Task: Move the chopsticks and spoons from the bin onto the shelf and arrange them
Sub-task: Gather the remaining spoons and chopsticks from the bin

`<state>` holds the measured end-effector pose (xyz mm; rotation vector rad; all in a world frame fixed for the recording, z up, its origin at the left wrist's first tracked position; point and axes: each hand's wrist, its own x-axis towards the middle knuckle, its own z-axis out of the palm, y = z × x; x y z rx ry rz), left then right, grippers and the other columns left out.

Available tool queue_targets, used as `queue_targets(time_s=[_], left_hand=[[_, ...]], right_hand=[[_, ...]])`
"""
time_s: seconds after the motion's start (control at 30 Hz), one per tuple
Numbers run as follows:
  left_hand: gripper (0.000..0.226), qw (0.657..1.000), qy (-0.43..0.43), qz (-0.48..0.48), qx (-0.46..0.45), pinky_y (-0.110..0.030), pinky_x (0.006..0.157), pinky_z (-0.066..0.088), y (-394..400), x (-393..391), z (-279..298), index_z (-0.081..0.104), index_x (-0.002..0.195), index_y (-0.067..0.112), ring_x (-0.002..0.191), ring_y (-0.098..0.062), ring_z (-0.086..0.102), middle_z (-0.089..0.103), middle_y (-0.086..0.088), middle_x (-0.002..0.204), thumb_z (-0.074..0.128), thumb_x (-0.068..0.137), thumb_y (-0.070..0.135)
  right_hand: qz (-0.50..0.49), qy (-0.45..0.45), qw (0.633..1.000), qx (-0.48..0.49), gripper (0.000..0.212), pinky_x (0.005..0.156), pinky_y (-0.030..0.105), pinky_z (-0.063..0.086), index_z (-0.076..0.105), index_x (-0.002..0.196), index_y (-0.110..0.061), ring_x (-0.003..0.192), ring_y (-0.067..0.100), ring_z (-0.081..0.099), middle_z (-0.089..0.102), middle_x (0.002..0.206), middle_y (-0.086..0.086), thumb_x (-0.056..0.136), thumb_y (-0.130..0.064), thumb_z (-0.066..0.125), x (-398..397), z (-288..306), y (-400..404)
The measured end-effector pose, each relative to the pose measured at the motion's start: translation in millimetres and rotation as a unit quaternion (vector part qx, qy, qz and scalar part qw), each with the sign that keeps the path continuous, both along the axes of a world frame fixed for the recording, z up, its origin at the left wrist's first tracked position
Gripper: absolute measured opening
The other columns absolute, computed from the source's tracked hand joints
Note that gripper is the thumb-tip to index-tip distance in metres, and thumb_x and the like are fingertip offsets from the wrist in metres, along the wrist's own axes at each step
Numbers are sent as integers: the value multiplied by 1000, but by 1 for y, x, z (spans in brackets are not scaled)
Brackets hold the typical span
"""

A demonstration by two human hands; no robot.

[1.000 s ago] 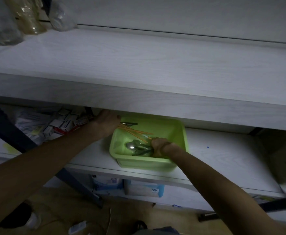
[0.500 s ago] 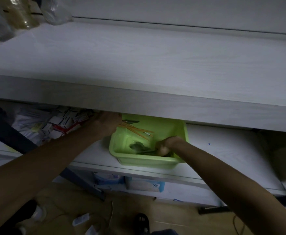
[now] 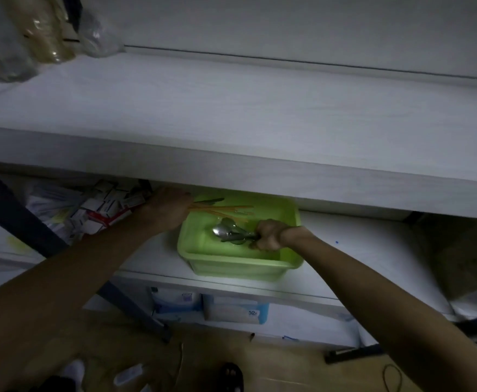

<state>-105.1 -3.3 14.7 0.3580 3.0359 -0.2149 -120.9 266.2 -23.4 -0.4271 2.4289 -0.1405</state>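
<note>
A light green plastic bin [image 3: 203, 258] stands on the lower shelf, partly under the upper white shelf [image 3: 231, 114]. My left hand [image 3: 166, 207] is at the bin's far left corner, closed on a bundle of orange chopsticks [image 3: 226, 209] that point right across the bin. My right hand [image 3: 268, 234] is inside the bin at its right side, gripping the handles of several metal spoons [image 3: 226, 232] whose bowls point left. A dark utensil [image 3: 212, 200] lies near the bin's back edge.
Small boxes and papers [image 3: 96, 210] are piled left of the bin. Plastic bags [image 3: 33, 32] sit at the upper shelf's far left. A dark blue diagonal frame bar [image 3: 19, 216] crosses the left. Containers [image 3: 231, 306] stand beneath the lower shelf.
My right hand has gathered the spoons by their handles and lifted them slightly off the bin floor. The left hand keeps holding the chopsticks in about the same place.
</note>
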Motion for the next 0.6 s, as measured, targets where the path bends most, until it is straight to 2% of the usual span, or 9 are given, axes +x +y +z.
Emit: queue_targets(time_s=[0.07,0.1,0.17,0.27,0.33,0.37,0.43,0.5,0.6], left_hand=[[40,999,30,-1,-14,-35,85,47,2,10,6,66,114,9,106,-35,65,67,-16,115,41,102,39],[51,999,54,3,-10,-33,79,48,2,17,10,68,108,10,100,-35,68,69,-16,110,33,100,46],[63,998,54,20,10,-33,78,51,0,29,15,70,105,10,97,-34,70,71,-16,107,24,99,52],[48,996,2,79,35,-32,79,47,5,49,29,65,114,13,110,-32,67,69,-15,120,36,104,50],[45,994,-3,88,70,-34,78,47,8,64,33,65,113,16,110,-34,66,68,-16,120,40,103,52],[44,991,-10,91,97,-34,78,48,9,70,31,66,109,17,107,-35,67,70,-16,115,41,102,52],[44,981,-48,89,165,-33,71,47,17,84,23,66,90,17,93,-33,68,70,-11,93,42,102,52],[44,964,-87,76,239,-31,61,41,33,98,18,57,74,18,75,-27,64,62,-5,72,46,102,50],[41,952,-103,22,286,-28,52,35,68,122,24,51,70,20,57,-19,53,55,-1,63,49,103,44]], right_hand=[[0,78,997,-15,22,59,28,38,63,85,-19,78,19,59,57,76,-4,93,-40,61,4,11,9],[-4,110,994,-22,21,60,27,37,62,86,-19,79,21,58,57,77,-2,93,-39,61,8,15,15],[-11,154,988,-17,22,64,27,38,61,86,-20,83,25,60,59,82,1,93,-42,60,20,28,25],[-43,218,975,-13,28,66,27,38,60,84,-21,92,31,65,63,88,6,92,-47,57,45,46,42],[-76,250,965,-19,30,68,29,40,60,84,-22,94,31,65,68,94,8,93,-50,55,67,56,53],[-101,260,960,-27,30,67,29,40,60,83,-22,93,32,65,68,94,8,93,-51,55,80,60,59],[-153,276,947,-66,31,65,30,39,60,82,-20,88,33,65,68,88,8,92,-49,56,108,65,72],[-198,292,930,-100,35,59,31,36,61,79,-17,79,33,62,66,77,7,91,-49,55,138,68,86],[-275,316,899,-126,50,49,33,27,46,63,-13,64,31,49,51,59,3,93,-52,55,187,75,107]])
